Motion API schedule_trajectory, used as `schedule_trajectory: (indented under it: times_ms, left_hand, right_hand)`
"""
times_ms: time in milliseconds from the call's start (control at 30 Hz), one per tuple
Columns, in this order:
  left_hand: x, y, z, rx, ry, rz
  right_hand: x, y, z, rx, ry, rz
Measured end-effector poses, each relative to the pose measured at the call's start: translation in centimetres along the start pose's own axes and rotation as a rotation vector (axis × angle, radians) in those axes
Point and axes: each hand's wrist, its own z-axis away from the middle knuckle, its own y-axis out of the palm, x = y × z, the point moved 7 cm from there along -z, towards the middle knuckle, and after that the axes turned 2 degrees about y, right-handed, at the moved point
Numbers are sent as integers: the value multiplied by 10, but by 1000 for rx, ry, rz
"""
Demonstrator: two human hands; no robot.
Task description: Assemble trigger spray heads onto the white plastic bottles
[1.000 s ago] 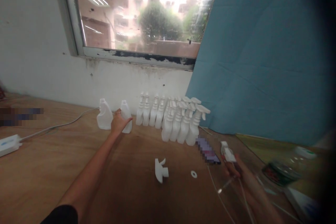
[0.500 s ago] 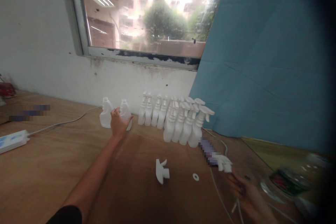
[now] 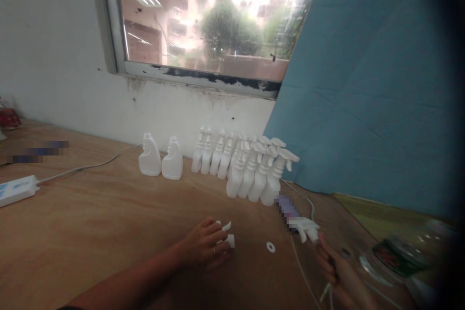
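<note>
My left hand [image 3: 208,246] lies over a white trigger sprayer head [image 3: 230,240] on the table, fingers curled round it and covering most of it. A second white sprayer head [image 3: 307,227] is held up in my right hand [image 3: 336,269], gripped at its lower end. Between the hands a small white ring [image 3: 271,247] lies flat. Two translucent bottles without heads, one at the far left [image 3: 149,157] and one beside it [image 3: 173,161], stand near the wall. To their right are several bottles with sprayer heads fitted [image 3: 236,179], upright in a close group.
A purple object [image 3: 286,208], partly blurred out, lies behind the right-hand sprayer head. A clear labelled bottle [image 3: 395,256] stands at the right, near cables. A white power strip [image 3: 18,190] lies at the left, and a blue cloth [image 3: 363,82] hangs at the back right.
My left hand has left the headless bottle near the wall and come toward me, closing over the loose sprayer head. My right hand still holds its sprayer head, now slightly turned.
</note>
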Motion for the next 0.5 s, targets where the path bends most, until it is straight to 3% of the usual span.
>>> schedule_trajectory:
  times_ms: [233,500]
  left_hand:
    - [15,9,2,83,-73,18]
    - [25,12,5,67,-143,-1]
  right_hand:
    - [-4,1,4,-77,68,33]
    - [-14,8,3,-16,77,-34]
